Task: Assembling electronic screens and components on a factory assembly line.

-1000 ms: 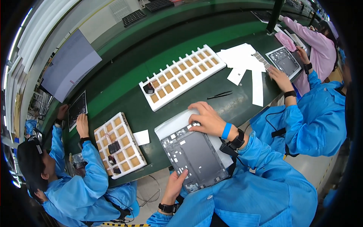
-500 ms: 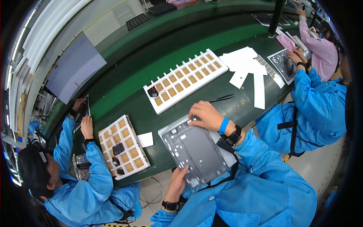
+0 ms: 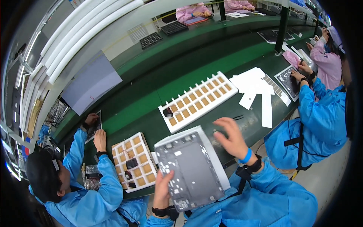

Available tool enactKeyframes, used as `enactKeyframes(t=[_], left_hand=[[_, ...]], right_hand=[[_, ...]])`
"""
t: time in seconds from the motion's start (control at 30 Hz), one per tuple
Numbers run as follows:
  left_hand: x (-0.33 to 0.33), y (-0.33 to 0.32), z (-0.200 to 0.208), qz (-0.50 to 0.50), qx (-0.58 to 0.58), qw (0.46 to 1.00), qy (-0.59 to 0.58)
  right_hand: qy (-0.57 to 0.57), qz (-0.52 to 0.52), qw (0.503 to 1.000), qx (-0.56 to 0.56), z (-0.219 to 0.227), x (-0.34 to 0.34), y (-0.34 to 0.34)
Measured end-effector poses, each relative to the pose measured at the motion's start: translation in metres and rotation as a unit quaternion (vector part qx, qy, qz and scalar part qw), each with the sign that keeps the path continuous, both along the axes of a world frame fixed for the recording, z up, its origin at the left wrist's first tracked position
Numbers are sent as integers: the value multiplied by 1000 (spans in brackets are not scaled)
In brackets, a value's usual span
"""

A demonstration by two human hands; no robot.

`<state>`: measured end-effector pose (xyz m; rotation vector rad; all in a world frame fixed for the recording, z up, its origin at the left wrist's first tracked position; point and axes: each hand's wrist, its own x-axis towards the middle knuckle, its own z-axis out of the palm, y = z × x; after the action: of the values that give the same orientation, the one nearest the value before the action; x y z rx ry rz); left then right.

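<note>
A grey tablet back cover (image 3: 193,166), dotted with small white and silvery pads, is tilted in front of me. My left hand (image 3: 163,189) grips its left edge, thumb on the upper face. Along the cover's top and right side shows a pale flat piece (image 3: 215,160) beneath it; whether the two are joined I cannot tell. Just right of the cover, my right hand (image 3: 232,139) hangs in the air with fingers apart, holding nothing. Dark tweezers (image 3: 238,117) lie on the green bench past my right fingertips.
A white slotted foam tray (image 3: 198,102) lies ahead, a second foam tray (image 3: 134,160) to the left. White sheets (image 3: 253,85) overlap at the right. Co-workers in blue sit on both sides, handling panels. A dark post (image 3: 281,28) stands at the back right.
My right hand has let go of the cover's top edge and moved right, its fingers spreading. The cover has turned more upright in my left hand. The whole view has shifted.
</note>
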<state>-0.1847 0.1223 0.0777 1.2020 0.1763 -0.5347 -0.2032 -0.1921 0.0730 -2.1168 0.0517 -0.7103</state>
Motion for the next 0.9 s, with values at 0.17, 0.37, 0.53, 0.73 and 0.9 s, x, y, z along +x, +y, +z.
enactKeyframes(t=[0.17,0.37,0.53,0.73,0.9], left_hand=[[87,6,37,76,-3,988,-131],[220,23,57,124,-70,957,-254],[315,27,43,192,-97,937,-274],[380,-22,-8,277,-127,939,-161],[444,-49,-108,344,-211,911,-86]], right_hand=[[25,-63,997,32,4,-34,-33],[76,-73,994,11,-43,-87,-32],[24,-138,981,-135,-54,-82,-24],[-16,-234,947,-222,-78,-63,-19],[-30,-217,948,-233,-90,-62,-19]])
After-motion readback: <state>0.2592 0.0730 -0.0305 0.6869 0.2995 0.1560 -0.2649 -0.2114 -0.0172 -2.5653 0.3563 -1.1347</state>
